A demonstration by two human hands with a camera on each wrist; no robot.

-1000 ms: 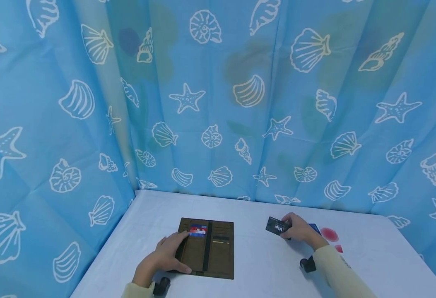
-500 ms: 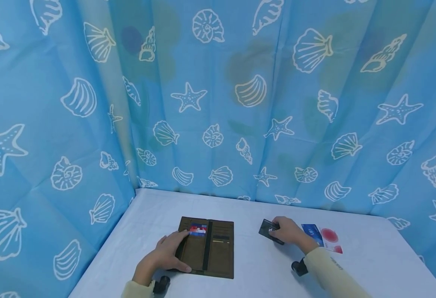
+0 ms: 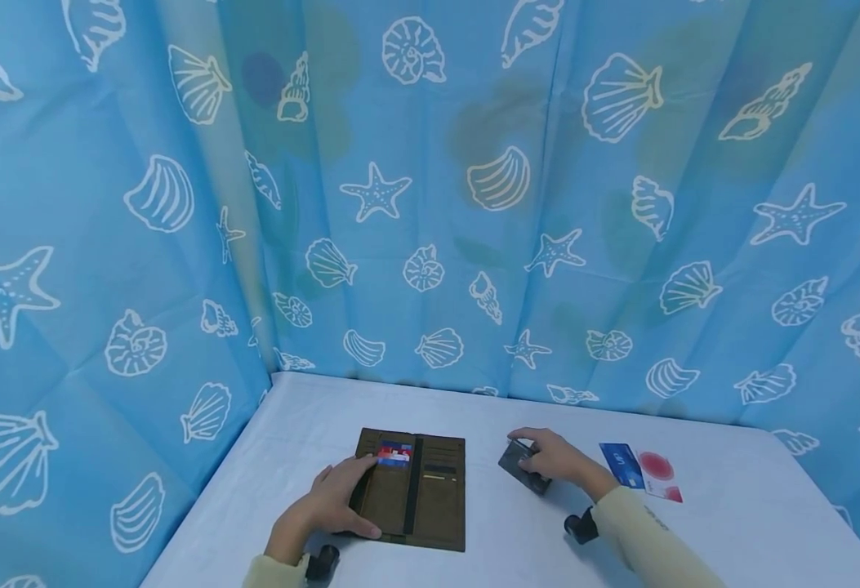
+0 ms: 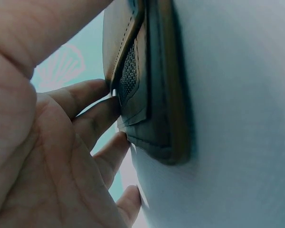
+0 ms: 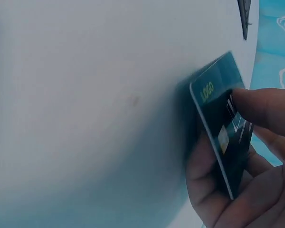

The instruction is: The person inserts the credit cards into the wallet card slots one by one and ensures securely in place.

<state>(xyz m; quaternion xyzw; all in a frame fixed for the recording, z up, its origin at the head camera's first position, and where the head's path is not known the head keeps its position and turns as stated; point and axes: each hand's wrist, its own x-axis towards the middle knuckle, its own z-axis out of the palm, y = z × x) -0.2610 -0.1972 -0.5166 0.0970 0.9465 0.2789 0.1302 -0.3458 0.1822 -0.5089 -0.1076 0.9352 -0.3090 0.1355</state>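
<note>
An open brown bifold wallet (image 3: 440, 514) lies flat on the white table, with a red-and-blue card (image 3: 395, 453) tucked in its left side. My left hand (image 3: 334, 498) rests at the wallet's left edge, fingers spread and thumb by the lower edge. In the left wrist view, fingertips touch the side of the wallet (image 4: 156, 95). Right of the wallet and apart from it, my right hand (image 3: 554, 457) pinches a black card (image 3: 525, 467) between thumb and fingers. The right wrist view shows the black card (image 5: 213, 102) tilted, with "LOGO" and a chip on its face.
A blue card (image 3: 621, 464) and a red-and-white card (image 3: 657, 474) lie side by side on the table (image 3: 731, 523), right of my right hand. A blue curtain (image 3: 437, 204) with white shell drawings hangs behind and to the left. Each wrist wears a black device (image 3: 582, 527).
My right hand has moved left toward the wallet with the black card, turning it so its lettering no longer shows from the head. The blue card is now uncovered. My left hand stays put.
</note>
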